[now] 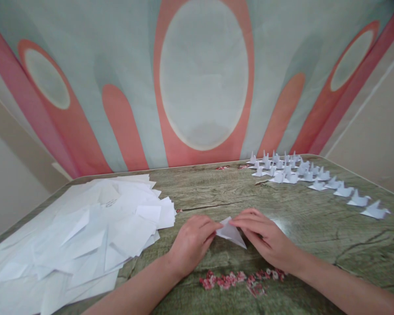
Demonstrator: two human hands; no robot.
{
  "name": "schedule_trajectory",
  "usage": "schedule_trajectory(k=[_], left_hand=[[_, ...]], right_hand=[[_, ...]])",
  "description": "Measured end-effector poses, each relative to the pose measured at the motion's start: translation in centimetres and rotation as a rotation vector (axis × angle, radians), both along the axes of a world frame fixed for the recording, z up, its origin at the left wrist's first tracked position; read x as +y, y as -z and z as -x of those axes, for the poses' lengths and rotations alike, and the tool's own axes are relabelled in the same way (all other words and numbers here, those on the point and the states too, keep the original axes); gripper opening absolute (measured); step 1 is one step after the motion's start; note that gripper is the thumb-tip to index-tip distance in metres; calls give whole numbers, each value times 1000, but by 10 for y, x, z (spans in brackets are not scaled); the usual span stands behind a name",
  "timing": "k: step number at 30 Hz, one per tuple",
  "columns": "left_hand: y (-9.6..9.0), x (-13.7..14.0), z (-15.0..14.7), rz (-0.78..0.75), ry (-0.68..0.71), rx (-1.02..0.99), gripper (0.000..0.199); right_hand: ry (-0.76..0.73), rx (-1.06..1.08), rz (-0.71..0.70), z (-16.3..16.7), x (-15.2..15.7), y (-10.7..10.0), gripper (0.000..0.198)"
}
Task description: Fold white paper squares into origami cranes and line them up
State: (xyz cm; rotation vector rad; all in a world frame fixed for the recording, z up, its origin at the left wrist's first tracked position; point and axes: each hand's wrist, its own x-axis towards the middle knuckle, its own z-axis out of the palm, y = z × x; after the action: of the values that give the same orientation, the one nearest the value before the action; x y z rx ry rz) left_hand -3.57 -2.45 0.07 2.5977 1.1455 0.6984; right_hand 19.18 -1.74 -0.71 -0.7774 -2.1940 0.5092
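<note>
While left hand [191, 243] and right hand [265, 236] pinch the folded paper [233, 235] from either side, presumably to steady it, loose sheets [124, 232] lie left of it, paper birds [303, 167] beyond, rightward.

Folded white paper [230, 233], seemingly triangular, corner nearward

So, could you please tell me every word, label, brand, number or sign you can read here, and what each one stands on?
Nothing can be read.
Small dark marks on a sheet in the paper pile: too blurred to read.
I see no text on the folded paper, birds, table or backdrop.
</note>
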Motion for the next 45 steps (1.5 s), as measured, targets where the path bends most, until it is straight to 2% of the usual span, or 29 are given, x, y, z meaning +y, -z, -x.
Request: schedule_trajectory(k=[4, 9, 15, 19, 23, 29, 36, 41, 45], left_hand=[[2, 0, 0, -5, 24, -23, 24], [3, 1, 1, -5, 28, -76, 24], [0, 0, 1, -15, 58, -71, 25], [-3, -6, -3, -60, 99, 26, 17], [-3, -8, -5, -89, 135, 120, 19], [-1, -6, -4, -105, 128, 126, 21], [0, -7, -3, -62, 101, 107, 19], [-2, -8, -4, 41, 34, 78, 17], [-6, -6, -4, 109, -5, -14, 16]], right_hand=[[-104, -96, -90, -5, 7, 2, 40], [-152, -184, -158, -4, 5, 4, 39], [-86, -154, -268, -4, 4, 10, 28], [-48, -202, -317, -3, 2, 9, 24], [-17, -274, -338, 0, 0, 7, 22], [56, -370, -334, -1, 0, 2, 17], [-42, -347, -273, -5, 5, 1, 21], [-48, -304, -171, -4, 5, -1, 18], [35, -250, -4, -1, 4, -1, 17]])
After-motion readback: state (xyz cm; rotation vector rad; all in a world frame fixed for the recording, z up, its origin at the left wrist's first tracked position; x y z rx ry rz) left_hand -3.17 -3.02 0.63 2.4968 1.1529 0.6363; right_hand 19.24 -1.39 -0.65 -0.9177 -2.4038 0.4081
